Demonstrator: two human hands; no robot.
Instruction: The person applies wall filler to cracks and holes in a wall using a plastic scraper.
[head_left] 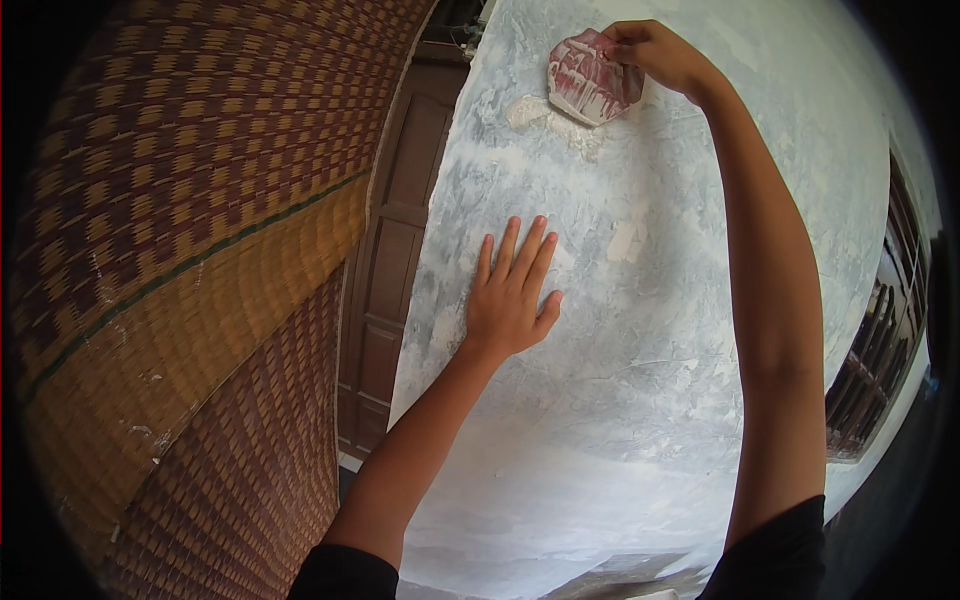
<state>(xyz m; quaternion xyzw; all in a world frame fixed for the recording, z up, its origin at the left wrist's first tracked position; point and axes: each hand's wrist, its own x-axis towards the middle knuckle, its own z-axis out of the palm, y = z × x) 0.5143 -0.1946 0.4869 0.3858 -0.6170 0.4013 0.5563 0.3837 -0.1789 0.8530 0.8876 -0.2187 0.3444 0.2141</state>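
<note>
High on the wall, my right hand [660, 55] grips a flat, reddish many-sided scraper [592, 78] by its upper right edge. White paste streaks the scraper's face, and its lower edge lies close to or against the wall. Just below and left of it sits a thick patch of wet white filler [550, 117]. My left hand [510, 292] lies flat on the wall [600, 380] lower down, palm toward it, fingers spread and holding nothing. The wall is patchy grey and white, with smeared, uneven filler across it.
A woven brown and tan mat [200, 200] with a green stripe hangs along the left, spotted with white. Between it and the wall stands a brown panelled door [385, 290]. At the right is a dark barred window [880, 340].
</note>
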